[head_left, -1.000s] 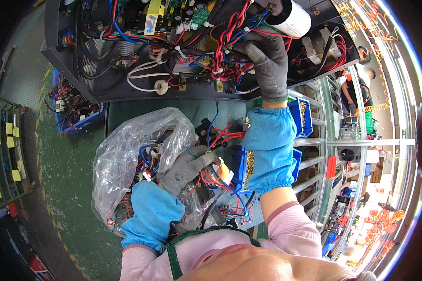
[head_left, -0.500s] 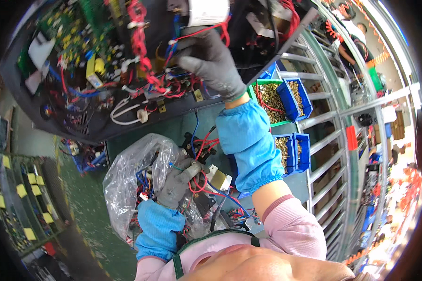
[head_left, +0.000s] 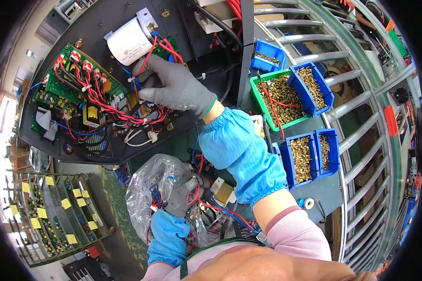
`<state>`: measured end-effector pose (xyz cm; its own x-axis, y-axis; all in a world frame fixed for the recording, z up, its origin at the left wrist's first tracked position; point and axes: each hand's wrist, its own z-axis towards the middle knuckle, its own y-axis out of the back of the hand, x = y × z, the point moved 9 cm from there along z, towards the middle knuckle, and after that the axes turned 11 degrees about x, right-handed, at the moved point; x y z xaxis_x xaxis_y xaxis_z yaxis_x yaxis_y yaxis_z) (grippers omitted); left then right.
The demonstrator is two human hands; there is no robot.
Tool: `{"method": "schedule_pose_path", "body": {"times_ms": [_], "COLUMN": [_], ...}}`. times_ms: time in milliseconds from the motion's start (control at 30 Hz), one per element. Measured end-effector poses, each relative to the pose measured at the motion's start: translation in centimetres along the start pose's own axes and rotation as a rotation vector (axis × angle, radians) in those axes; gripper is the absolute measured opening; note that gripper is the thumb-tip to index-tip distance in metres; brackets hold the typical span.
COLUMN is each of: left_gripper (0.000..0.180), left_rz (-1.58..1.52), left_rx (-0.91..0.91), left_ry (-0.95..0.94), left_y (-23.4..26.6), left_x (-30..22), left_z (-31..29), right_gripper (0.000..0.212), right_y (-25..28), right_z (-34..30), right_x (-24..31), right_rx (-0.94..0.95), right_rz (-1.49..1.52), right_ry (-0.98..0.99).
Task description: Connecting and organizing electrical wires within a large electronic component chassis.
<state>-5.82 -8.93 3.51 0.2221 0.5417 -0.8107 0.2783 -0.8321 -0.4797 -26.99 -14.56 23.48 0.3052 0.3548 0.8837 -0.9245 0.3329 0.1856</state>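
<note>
My right hand [head_left: 176, 89], in a grey glove, reaches into a dark metal housing [head_left: 183, 21]. Its fingers and thumb curl round red and blue wires [head_left: 135, 80] just below a white cylindrical capacitor [head_left: 129, 43]; the fingertips are partly hidden. Lower down, my left hand [head_left: 179, 197], also gloved, is closed on a thin lead [head_left: 172, 178] with a blue-green end, beside a clear plastic bag [head_left: 143, 180]. Red wires [head_left: 197, 193] loop past its fingers. Inside the housing, a green circuit board [head_left: 65, 77] and a twisted red-and-black wire bundle [head_left: 115, 108] lie left of my right hand.
Right of the housing stand a green bin [head_left: 279, 96] and blue bins [head_left: 309, 89] of small brass-coloured parts. A metal roller rack [head_left: 361, 122] runs along the right. A small transformer [head_left: 223, 192] lies near my left hand. A rack of circuit boards [head_left: 56, 213] stands at lower left.
The head view has shifted, bringing more of the housing, capacitor and bins into sight. My right hand stays at the wires by the capacitor, and my left hand remains beside the bag.
</note>
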Motion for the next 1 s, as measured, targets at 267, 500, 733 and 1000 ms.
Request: {"method": "schedule_pose_path", "body": {"times_ms": [267, 500, 733, 1000], "left_gripper": [0.035, 0.046, 0.047, 0.040], "left_rz": [-0.087, -0.141, 0.094, 0.011], "left_rx": [0.075, -0.017, -0.173, -0.079], "left_ry": [-0.126, -0.060, -0.059, 0.051], "left_y": [1.0, 1.7, 1.2, 1.1], "left_x": [1.0, 1.1, -2.2, -1.9], "left_z": [1.1, 0.1, -1.4, -1.4], "right_gripper": [0.044, 0.037, 0.031, 0.034], "right_y": [-0.2, -0.6, -0.8, -0.8], "right_z": [0.3, 0.4, 0.3, 0.6], "right_x": [0.2, -0.3, -0.7, -0.6], "right_rx": [-0.121, 0.004, -0.002, -0.090], "right_rz": [-0.325, 0.077, 0.328, 0.229], "right_ry": [0.118, 0.075, 0.036, -0.044]}}
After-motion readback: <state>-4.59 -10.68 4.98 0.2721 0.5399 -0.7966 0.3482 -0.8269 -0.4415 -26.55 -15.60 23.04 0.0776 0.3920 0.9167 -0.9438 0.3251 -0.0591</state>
